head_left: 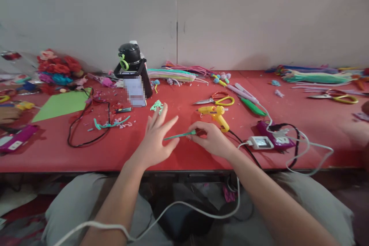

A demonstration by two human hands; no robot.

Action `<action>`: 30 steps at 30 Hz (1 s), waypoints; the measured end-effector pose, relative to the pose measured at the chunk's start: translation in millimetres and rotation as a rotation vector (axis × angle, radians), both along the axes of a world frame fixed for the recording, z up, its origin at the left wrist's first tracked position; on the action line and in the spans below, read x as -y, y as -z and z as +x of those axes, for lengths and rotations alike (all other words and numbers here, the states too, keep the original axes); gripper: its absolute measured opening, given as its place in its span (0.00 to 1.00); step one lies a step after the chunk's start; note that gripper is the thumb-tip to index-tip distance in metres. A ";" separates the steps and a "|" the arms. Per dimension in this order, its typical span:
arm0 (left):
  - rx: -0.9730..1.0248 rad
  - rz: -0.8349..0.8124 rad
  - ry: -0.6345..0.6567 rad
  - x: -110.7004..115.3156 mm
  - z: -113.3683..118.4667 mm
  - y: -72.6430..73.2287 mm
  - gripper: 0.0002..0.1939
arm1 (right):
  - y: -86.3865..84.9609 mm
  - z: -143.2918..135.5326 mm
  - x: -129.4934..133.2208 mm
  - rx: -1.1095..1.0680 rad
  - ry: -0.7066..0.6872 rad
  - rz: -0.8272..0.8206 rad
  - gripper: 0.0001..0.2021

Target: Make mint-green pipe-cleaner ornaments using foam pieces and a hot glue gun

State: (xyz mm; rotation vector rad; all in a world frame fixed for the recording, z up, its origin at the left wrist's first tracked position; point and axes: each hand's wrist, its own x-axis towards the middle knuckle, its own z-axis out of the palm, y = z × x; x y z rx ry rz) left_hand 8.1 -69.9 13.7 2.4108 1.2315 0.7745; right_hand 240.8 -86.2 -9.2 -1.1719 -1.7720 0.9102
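- By the look of it, a step of fine handwork on the green stem (179, 135) is in hand: one end is being gripped while the other is left free.
- The stem is held out nearly level over the desk (100, 157), between the two hands, on the near side of the glue gun (219, 114).
- By the right hand (212, 137), the stem's thicker end is pinched between thumb and fingertips, with the other fingers curled.
- The left hand (154, 142) is spread wide, its fingers splayed; nothing is seen to be gripped by it. The stem's thin end is pointed into the gap beside its thumb, but whether it is touched cannot be told.
- For the next move, a steady right pinch and a light closing of the left fingers seem to be called for, so that the thin end can be guided.
- Past the left fingertips, green scraps (157, 105) are strewn; beyond the glue gun, scissors (205, 102) are laid.
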 end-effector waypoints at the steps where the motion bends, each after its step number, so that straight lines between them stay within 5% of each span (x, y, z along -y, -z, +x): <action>1: -0.009 -0.098 0.035 1.8 3.0 0.9 0.28 | -0.7 -0.1 0.5 -0.002 -0.003 0.000 0.04; 7: 0.052 -0.380 0.068 5.7 15.4 -3.3 0.14 | -5.3 0.2 7.4 -0.044 0.014 0.018 0.05; 20: 0.022 -0.383 0.049 10.3 15.6 -8.1 0.15 | -0.4 -5.7 4.5 -0.035 0.002 -0.034 0.15; 24: -0.007 -0.352 -0.077 6.6 11.5 -6.0 0.15 | -5.3 21.6 1.9 0.234 0.158 -0.072 0.08; 27: 0.020 -0.321 -0.157 3.4 9.8 -3.7 0.15 | -13.7 54.2 3.6 0.655 0.338 -0.216 0.26; 30: 0.049 -0.303 -0.184 2.1 10.7 -1.7 0.14 | -18.4 79.4 2.9 0.838 0.576 -0.298 0.30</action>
